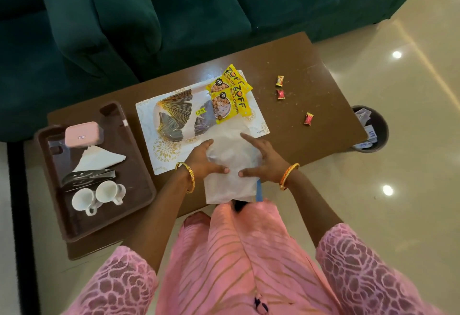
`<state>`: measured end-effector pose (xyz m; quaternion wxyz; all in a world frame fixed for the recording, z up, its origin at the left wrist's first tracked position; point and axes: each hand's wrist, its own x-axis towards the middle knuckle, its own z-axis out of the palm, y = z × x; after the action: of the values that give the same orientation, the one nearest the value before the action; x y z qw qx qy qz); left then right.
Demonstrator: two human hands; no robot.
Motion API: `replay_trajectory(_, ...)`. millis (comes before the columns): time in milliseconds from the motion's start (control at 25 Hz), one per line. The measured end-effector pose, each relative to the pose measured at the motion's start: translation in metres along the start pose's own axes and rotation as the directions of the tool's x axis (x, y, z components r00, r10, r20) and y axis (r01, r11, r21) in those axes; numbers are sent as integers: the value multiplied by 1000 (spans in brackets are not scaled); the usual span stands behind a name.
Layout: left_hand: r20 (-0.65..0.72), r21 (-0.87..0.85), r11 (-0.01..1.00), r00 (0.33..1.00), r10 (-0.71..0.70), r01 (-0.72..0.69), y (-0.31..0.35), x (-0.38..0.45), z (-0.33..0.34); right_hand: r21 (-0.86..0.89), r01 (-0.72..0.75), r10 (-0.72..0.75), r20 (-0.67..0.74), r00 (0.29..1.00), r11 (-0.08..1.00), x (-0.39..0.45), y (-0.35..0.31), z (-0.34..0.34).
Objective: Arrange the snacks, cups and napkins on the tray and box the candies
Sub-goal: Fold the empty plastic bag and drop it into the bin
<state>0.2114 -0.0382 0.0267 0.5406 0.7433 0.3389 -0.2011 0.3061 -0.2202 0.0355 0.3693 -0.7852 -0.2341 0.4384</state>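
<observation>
Both my hands grip a blurred white plastic bag (pixel 230 165) at the table's near edge: my left hand (pixel 205 159) on its left side, my right hand (pixel 263 159) on its right with the forefinger stretched out. Beyond it a white tray with gold and grey leaf print (pixel 174 118) lies on a white placemat (pixel 149 125), with two yellow snack packets (pixel 230 94) on its right end. Three wrapped candies (pixel 280 94) lie on the bare table to the right. A brown tray (pixel 139 173) at the left holds a pink box (pixel 82 133), white napkins (pixel 99 159), a dark napkin holder (pixel 89 178) and two white cups (pixel 98 196).
The brown table (pixel 298 53) stands in front of a dark green sofa (pixel 174 11). A dark waste bin (pixel 373 129) with papers sits on the shiny floor off the table's right end. The brown tray overhangs the table's left near corner.
</observation>
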Motion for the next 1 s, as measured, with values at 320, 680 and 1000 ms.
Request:
replay_trajectory(320, 84, 494, 863, 994, 72, -104, 43, 44, 59, -468, -241, 87, -327, 941, 850, -19, 36, -22)
replay_trajectory(680, 218, 80, 992, 973, 77, -97, 172, 122, 177, 280, -209, 293, -307, 905, 937, -52, 157, -184)
replay_trajectory(1000, 15, 2, 999, 999, 45, -45, 275, 215, 374, 848, -64, 574, -298, 763, 526, -54, 267, -317)
